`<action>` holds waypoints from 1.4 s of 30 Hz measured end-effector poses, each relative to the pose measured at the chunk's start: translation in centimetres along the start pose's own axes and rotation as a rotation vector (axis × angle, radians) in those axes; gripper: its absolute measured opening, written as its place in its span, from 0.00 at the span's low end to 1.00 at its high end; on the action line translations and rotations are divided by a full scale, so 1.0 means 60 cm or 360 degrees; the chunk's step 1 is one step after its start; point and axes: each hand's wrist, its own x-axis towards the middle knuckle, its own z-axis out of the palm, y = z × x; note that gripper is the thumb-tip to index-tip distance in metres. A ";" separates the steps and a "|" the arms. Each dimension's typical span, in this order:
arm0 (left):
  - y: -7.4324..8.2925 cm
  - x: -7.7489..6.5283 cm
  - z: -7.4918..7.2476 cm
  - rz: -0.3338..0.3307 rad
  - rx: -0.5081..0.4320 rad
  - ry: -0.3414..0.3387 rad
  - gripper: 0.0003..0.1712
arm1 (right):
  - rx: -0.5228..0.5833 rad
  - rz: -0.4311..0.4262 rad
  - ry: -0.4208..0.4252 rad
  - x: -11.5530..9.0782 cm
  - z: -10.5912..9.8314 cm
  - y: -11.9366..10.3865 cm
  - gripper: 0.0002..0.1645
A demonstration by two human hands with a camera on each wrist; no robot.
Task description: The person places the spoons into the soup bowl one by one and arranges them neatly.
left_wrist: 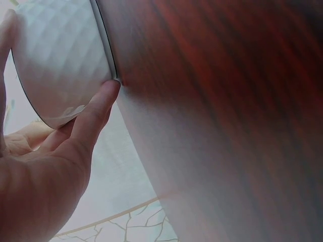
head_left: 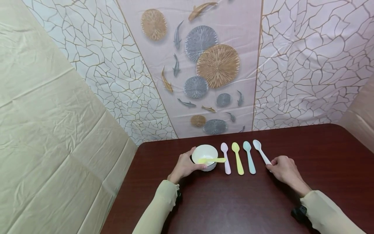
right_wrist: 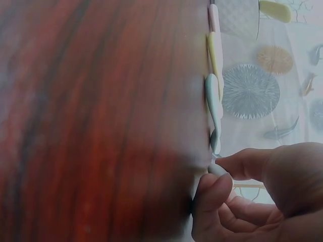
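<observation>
My left hand (head_left: 184, 166) holds a small white bowl (head_left: 206, 150) by its side, thumb in front and fingers behind. The left wrist view shows the bowl's quilted outer wall (left_wrist: 60, 53) between the fingers. A yellow spoon (head_left: 217, 160) lies in the bowl, its handle sticking out over the right rim. At the right, my right hand (head_left: 285, 169) pinches the handle end of a white spoon (head_left: 262, 154), which slants with its scoop pointing away. Between the hands lie a pink spoon (head_left: 226, 162), another yellow spoon (head_left: 238, 162) and a light blue spoon (head_left: 249, 162), side by side.
Everything stands near the back of a dark reddish-brown table (head_left: 222, 204). Behind its far edge hangs a patterned cloth (head_left: 309, 74) with fish and round motifs. A beige cloth (head_left: 58, 130) covers the left side.
</observation>
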 end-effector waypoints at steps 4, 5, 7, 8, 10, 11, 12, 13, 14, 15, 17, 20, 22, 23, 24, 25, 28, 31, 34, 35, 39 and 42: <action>0.000 0.000 -0.001 -0.0009 -0.0006 0.0000 0.63 | 0.0017 0.0005 0.0005 -0.002 -0.001 0.000 0.14; 0.000 0.000 -0.001 -0.0011 -0.0009 0.0001 0.63 | 0.0019 0.0009 0.0005 -0.002 -0.002 0.001 0.14; 0.000 -0.001 -0.001 -0.0024 -0.0013 0.0001 0.63 | 0.0026 0.0016 0.0003 -0.002 -0.002 0.001 0.14; 0.000 -0.002 -0.001 -0.0027 -0.0013 0.0001 0.63 | 0.0029 0.0019 0.0001 -0.002 -0.002 0.001 0.15; 0.000 -0.002 -0.001 -0.0032 -0.0012 -0.0001 0.63 | 0.0040 0.0027 -0.0008 -0.003 -0.003 0.000 0.15; 0.000 -0.003 0.000 -0.0033 -0.0012 -0.0003 0.63 | 0.0042 0.0027 -0.0011 -0.003 -0.003 0.000 0.15; 0.000 -0.003 0.000 -0.0034 -0.0013 -0.0003 0.63 | 0.0045 0.0026 -0.0013 -0.004 -0.003 0.000 0.15; -0.001 -0.003 0.000 -0.0029 -0.0014 -0.0002 0.63 | 0.0049 0.0024 -0.0016 -0.004 -0.003 -0.001 0.15; -0.001 -0.003 0.000 -0.0025 -0.0015 -0.0001 0.63 | 0.0059 0.0027 -0.0020 -0.005 -0.004 -0.001 0.15; -0.001 -0.003 0.000 -0.0022 -0.0012 0.0000 0.64 | 0.0064 0.0026 -0.0020 -0.006 -0.004 -0.002 0.15; -0.001 -0.002 -0.001 -0.0010 -0.0014 0.0004 0.64 | 0.0085 0.0028 -0.0017 -0.007 -0.004 -0.002 0.15; -0.001 -0.001 -0.001 0.0005 -0.0005 0.0004 0.64 | 0.0124 0.0040 -0.0013 -0.009 -0.004 -0.004 0.16; -0.001 0.000 -0.001 0.0010 0.0001 0.0002 0.65 | 0.0138 0.0041 -0.0006 -0.011 -0.005 -0.005 0.16; -0.001 0.000 -0.001 0.0008 0.0002 0.0000 0.65 | 0.0146 0.0039 -0.0003 -0.012 -0.005 -0.006 0.16; -0.001 0.000 -0.001 0.0008 0.0007 -0.0002 0.65 | 0.0148 0.0039 0.0001 -0.013 -0.006 -0.007 0.16; 0.000 0.000 -0.001 0.0004 0.0002 -0.0004 0.65 | 0.0152 0.0037 0.0005 -0.014 -0.007 -0.008 0.16; 0.000 0.000 -0.002 0.0009 -0.0007 -0.0003 0.64 | 0.0170 0.0034 0.0015 -0.016 -0.011 -0.012 0.16; -0.002 0.002 -0.002 0.0025 -0.0011 0.0003 0.63 | 0.0191 0.0037 0.0025 -0.017 -0.015 -0.016 0.16; -0.004 0.003 -0.001 0.0033 -0.0005 0.0005 0.63 | 0.0204 0.0042 0.0050 -0.019 -0.017 -0.021 0.17; -0.005 0.003 -0.001 0.0036 0.0003 0.0006 0.63 | 0.0206 0.0047 0.0060 -0.019 -0.017 -0.022 0.17; -0.005 0.003 -0.001 0.0043 0.0002 0.0002 0.64 | 0.0211 0.0062 0.0097 -0.020 -0.019 -0.028 0.18; -0.005 0.004 -0.001 0.0057 -0.0002 -0.0001 0.64 | 0.0209 0.0076 0.0117 -0.020 -0.021 -0.031 0.19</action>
